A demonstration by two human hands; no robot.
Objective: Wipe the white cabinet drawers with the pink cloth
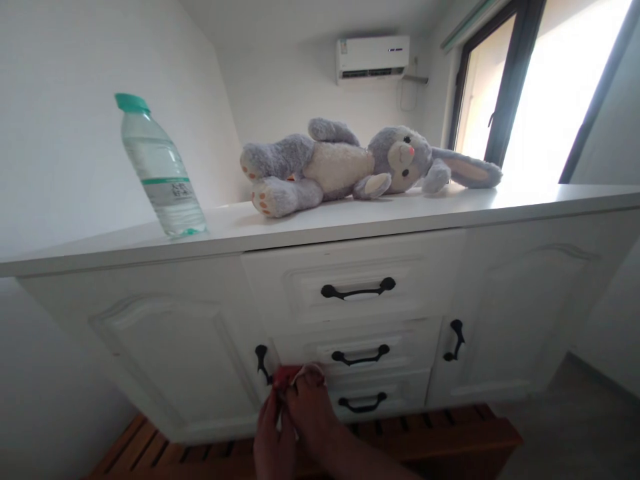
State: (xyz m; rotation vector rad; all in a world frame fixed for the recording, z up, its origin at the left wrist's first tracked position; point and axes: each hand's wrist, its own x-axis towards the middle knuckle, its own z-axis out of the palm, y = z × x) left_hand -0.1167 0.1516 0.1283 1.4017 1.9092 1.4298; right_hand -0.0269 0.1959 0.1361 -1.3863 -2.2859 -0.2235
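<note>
My right hand (311, 407) is raised in front of the white cabinet (170, 340), its fingers curled narrow around a small red thing (286, 375) that I pinch at the fingertips; a thin pale band loops over the top of my fingers. My left hand (273, 437) is pressed against the right one from the left side, fingers pointing up and touching the same red thing from below. The red thing is too small and too covered by my fingers for me to tell what it is. Both hands sit low in the view, just in front of the cabinet's lower drawers, between the left door handle (262, 363) and the middle drawer handle (361, 357).

The cabinet has three stacked drawers in the middle, each with a black handle: the top drawer handle (358, 289), the middle one, and the bottom drawer handle (363, 403). A door stands on either side; the right door handle (455, 340) is black as well.

On the counter (450, 203) above, a clear water bottle (161, 172) with a green cap stands upright near the left end. A grey and cream plush rabbit (350, 163) lies on its side further right, feet toward the bottle, long ears stretched toward the window (525, 87). Bottle and rabbit are well apart. An air conditioner (373, 57) hangs on the far wall. Below the cabinet runs a slatted wooden floor (450, 433).
</note>
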